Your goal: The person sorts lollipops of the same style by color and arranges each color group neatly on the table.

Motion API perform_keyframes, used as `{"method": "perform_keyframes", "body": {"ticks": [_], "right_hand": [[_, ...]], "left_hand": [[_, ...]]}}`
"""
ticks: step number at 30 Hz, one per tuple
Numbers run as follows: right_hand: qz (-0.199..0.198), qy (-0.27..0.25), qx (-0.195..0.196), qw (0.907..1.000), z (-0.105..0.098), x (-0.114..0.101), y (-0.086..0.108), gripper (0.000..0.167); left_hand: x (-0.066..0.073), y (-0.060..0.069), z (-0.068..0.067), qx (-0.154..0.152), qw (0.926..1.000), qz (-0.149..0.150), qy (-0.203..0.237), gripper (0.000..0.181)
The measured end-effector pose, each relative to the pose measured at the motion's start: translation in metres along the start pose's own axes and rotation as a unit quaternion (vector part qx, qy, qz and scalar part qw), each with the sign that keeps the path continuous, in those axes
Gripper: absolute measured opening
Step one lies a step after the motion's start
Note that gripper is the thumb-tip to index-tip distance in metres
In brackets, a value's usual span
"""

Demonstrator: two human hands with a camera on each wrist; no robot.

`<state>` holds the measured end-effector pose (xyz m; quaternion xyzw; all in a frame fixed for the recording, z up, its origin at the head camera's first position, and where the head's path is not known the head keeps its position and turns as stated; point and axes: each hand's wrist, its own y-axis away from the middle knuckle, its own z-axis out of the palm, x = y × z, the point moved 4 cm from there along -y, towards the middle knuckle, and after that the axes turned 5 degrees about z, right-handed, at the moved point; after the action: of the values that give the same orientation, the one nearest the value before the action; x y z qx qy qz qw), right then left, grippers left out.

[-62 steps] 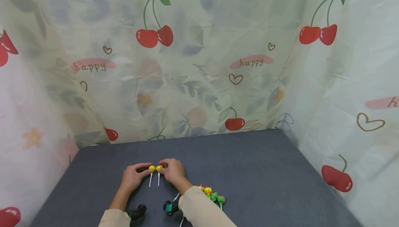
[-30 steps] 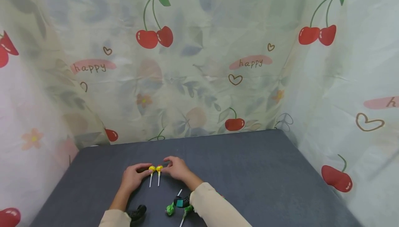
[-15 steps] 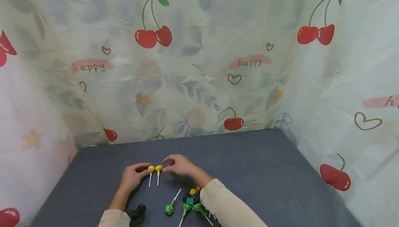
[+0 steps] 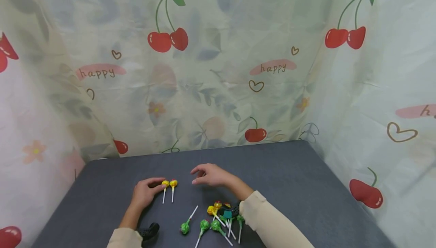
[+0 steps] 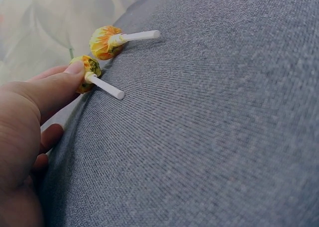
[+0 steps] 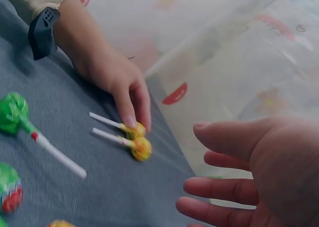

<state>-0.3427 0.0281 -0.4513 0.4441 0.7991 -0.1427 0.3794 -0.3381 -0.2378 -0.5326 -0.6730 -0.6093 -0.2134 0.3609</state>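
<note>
Two yellow-wrapped lollipops lie side by side on the dark grey cloth, sticks toward the person. My left hand (image 4: pixel 144 195) pinches the head of the left lollipop (image 5: pixel 91 67) between thumb and fingers. Just right of it lies the second yellow lollipop (image 4: pixel 173 184), its head close by and untouched. My right hand (image 4: pixel 212 175) hovers to the right of the pair, fingers apart and relaxed, holding nothing. In the right wrist view, a gap shows between the right thumb and the fingers (image 6: pixel 219 187).
Near the front, a green lollipop (image 4: pixel 185 228) lies apart. Right of it is a loose pile of several green and yellow lollipops (image 4: pixel 216 225), partly under the right wrist's black strap (image 4: pixel 232 210). A patterned curtain (image 4: pixel 211 100) surrounds the table's back and sides.
My right hand has let go of the right yellow lollipop and moved away to the right, uncovering the pile of lollipops. My left hand stays on the left one.
</note>
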Motion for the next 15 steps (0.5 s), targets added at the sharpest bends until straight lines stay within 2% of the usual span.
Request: {"method": "perform_keyframes", "body": {"ticks": [7,15], "right_hand": [[-0.022,-0.014,0.002,0.9997,-0.009,0.023,0.023,0.037],[-0.050,-0.070,0.026,0.9959,0.003,0.052,0.044,0.036]], "left_hand": [[0.001,-0.001,0.001,-0.001,1.0000,0.000,-0.005,0.031],[0.004,0.001,-0.001,0.002,1.0000,0.000,-0.009,0.030]]}}
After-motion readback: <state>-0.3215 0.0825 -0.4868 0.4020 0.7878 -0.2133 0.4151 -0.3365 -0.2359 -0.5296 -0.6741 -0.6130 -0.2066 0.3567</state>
